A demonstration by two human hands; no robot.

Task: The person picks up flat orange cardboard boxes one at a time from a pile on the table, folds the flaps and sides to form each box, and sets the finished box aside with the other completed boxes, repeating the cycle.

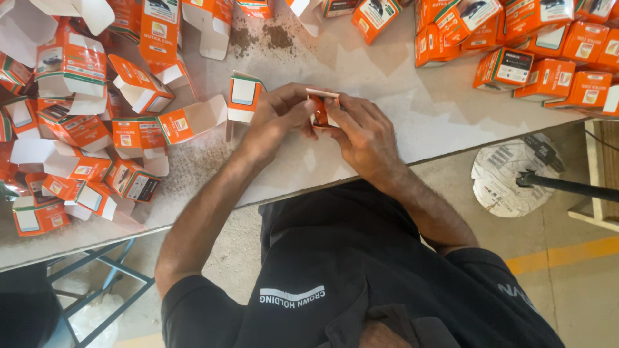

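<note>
Both hands meet over middle of pale bench [412,109]. Left hand [274,119] and right hand [364,132] share grip on small orange carton [320,109], fingers closed on its sides, carton held just above bench surface. Open orange cartons [84,122] heaped at left; closed orange cartons [541,51] grouped at right. One open carton [244,96] upright just beside left hand.

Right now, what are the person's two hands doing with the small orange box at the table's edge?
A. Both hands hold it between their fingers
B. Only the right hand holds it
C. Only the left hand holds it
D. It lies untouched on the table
A: the left hand and the right hand meet around the small orange box, with fingers of both pressed on it above the table.
</note>
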